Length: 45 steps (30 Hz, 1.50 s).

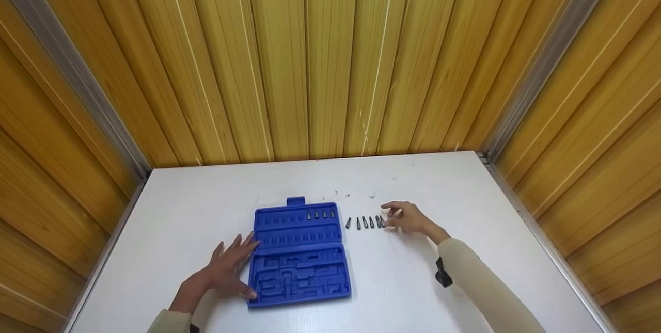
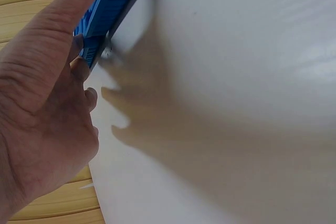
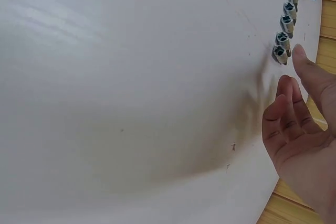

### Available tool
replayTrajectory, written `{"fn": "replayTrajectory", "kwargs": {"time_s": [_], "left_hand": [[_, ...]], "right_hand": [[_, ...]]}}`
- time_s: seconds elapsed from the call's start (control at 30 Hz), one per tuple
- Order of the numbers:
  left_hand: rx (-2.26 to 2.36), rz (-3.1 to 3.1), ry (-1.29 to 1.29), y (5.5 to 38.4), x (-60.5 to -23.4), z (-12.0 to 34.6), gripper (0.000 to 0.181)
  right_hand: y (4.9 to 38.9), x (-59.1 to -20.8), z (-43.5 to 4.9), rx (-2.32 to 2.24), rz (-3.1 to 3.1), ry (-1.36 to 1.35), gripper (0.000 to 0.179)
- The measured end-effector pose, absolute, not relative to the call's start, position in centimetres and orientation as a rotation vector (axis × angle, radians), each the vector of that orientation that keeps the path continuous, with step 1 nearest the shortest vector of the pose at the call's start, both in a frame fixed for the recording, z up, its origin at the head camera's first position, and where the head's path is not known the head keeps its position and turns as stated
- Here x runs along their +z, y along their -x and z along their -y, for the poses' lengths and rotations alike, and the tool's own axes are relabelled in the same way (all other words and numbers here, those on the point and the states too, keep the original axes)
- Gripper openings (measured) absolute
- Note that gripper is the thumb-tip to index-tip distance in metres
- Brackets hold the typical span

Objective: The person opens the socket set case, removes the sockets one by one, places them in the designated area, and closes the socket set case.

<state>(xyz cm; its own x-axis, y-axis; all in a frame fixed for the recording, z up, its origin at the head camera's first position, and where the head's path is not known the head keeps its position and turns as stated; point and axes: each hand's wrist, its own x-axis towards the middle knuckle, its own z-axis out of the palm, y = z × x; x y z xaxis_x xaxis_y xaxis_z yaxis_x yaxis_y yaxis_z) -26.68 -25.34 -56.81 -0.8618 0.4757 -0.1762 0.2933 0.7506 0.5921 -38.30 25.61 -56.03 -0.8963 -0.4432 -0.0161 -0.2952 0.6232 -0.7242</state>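
Blue case [image 1: 295, 248] against spread left hand [image 1: 227, 270], metal pieces [image 1: 365, 222] beside loosely curled right hand [image 1: 409, 218] (both hands empty).

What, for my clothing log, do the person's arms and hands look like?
The left hand and right hand are ungloved. The right arm has a plain, pale beige sleeve; the left sleeve matches. A black fitting sits near the right cuff; a black piece shows partly near the left.

plain beige right sleeve [image 1: 485, 284] on my head feed, matching left sleeve [image 1: 166, 323], mostly out of my view, blocky black device [image 1: 443, 273] by right cuff [image 1: 450, 247], small black bit [image 1: 194, 328] by left cuff [image 1: 179, 315]
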Motion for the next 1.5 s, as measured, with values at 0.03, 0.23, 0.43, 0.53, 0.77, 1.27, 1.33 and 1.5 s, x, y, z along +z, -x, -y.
{"fn": "replayTrajectory", "kwargs": {"time_s": [0.03,0.23,0.43,0.53,0.77,1.27,1.33,1.5], "left_hand": [[0.814,-2.634,-0.594,26.7,-56.8,25.3,0.13],[0.837,-2.63,-0.586,26.7,-57.0,25.3,0.13],[0.863,-2.631,-0.591,26.7,-57.0,25.4,0.13],[0.863,-2.626,-0.579,26.8,-56.9,25.4,0.13],[0.84,-2.634,-0.576,26.8,-57.1,25.3,0.13],[0.843,-2.627,-0.567,26.6,-57.0,25.5,0.13],[0.848,-2.63,-0.57,26.6,-57.0,25.6,0.13],[0.871,-2.631,-0.586,26.6,-57.5,25.4,0.13]], "right_hand": [[38.4,-55.8,-25.5,-1.145,-2.643,0.618,0.045],[39.2,-54.9,-23.5,-1.224,-2.588,0.696,0.045],[39.4,-54.1,-20.6,-1.224,-2.541,0.772,0.045],[39.3,-53.9,-19.0,-1.23,-2.515,0.796,0.045],[39.1,-53.1,-15.3,-1.224,-2.437,0.84,0.045],[40.3,-54.7,-8.6,-1.174,-2.509,0.852,0.038],[40.3,-55.3,-8.0,-1.18,-2.527,0.854,0.037],[40.1,-56.7,-7.0,-1.117,-2.63,0.848,0.035]]}}
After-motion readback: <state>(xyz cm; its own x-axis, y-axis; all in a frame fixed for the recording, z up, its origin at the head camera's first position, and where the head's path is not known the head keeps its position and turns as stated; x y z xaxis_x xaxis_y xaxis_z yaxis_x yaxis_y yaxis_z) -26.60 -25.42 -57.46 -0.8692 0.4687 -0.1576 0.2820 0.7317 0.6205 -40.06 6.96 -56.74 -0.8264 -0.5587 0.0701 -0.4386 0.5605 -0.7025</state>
